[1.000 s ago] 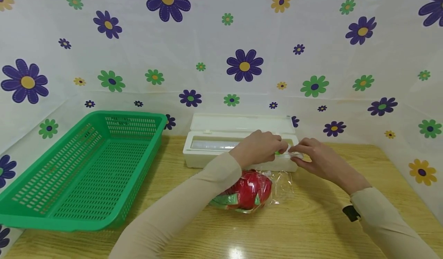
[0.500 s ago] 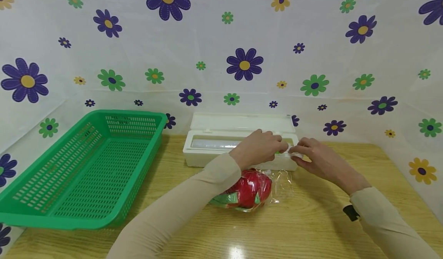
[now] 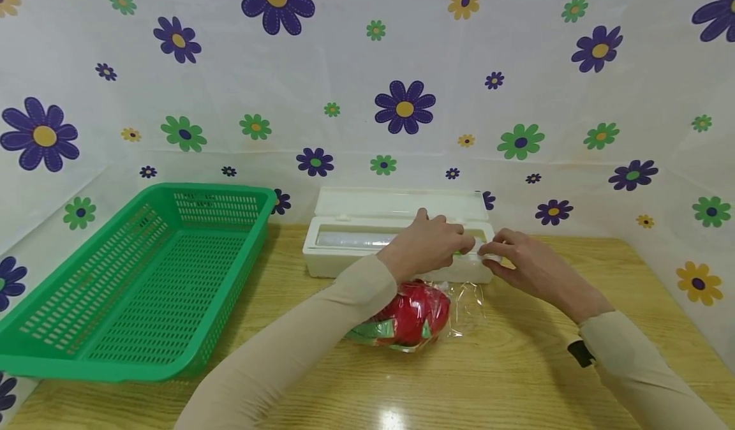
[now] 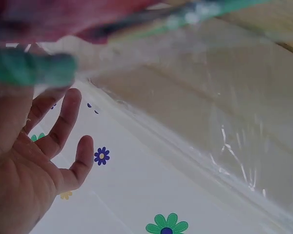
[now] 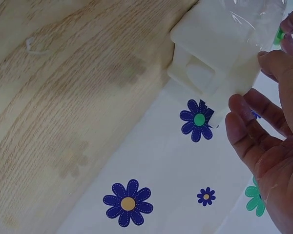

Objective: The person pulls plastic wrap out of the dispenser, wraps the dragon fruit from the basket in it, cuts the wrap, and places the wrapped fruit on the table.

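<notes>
In the head view, your left hand (image 3: 427, 245) reaches over the front of the white box (image 3: 335, 265), fingers bent; your right hand (image 3: 534, 267) grips the box's right end. The wrapped red fruit (image 3: 416, 315) lies in front of the box on the desk (image 3: 517, 379). I'd brace that end firmly and hold the clear film (image 3: 467, 309) taut, since slack would likely bunch.

Your left wrist view adds loosely curved outer fingers holding nothing; its thumb's hold is hidden.

Your right wrist view best shows the left fingertips pinching a green piece (image 5: 280, 36) beside the box, and your right thumb and fingers spanning its corner.
</notes>
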Demonstrator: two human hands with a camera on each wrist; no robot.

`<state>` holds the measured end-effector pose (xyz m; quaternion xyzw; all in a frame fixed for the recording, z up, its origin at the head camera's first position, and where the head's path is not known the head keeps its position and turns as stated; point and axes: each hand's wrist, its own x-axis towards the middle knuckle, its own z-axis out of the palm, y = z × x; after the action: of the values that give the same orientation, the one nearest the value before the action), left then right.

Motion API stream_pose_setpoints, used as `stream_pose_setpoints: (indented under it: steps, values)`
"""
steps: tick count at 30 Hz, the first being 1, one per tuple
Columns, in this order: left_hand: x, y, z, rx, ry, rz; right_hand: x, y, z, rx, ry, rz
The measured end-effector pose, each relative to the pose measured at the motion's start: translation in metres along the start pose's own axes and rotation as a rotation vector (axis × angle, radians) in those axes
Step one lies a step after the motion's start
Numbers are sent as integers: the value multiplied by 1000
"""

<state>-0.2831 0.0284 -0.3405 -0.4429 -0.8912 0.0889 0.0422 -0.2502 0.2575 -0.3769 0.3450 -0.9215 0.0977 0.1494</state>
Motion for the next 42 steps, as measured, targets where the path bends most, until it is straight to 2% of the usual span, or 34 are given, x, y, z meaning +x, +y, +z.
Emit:
stream_pose_setpoints:
  steps: [12, 16, 23, 31, 35, 42]
  values:
    - [-11, -5, 2, -34, 11, -29, 0, -1, -1, 20, -2, 15]
    - [-14, -5, 2, 25, 15, -22, 0, -1, -2, 20, -4, 22]
    - [-19, -4, 5, 198, -13, 25, 0, -1, 0, -1, -10, 33]
    - [-24, -7, 10, 192, 23, 43, 1, -2, 0, -6, -7, 31]
    - [-27, -8, 8, 167, 37, 40, 1, -3, 0, -39, -5, 15]
    - [-29, -10, 9, 177, 63, 43, 1, -8, 1, -182, 19, -63]
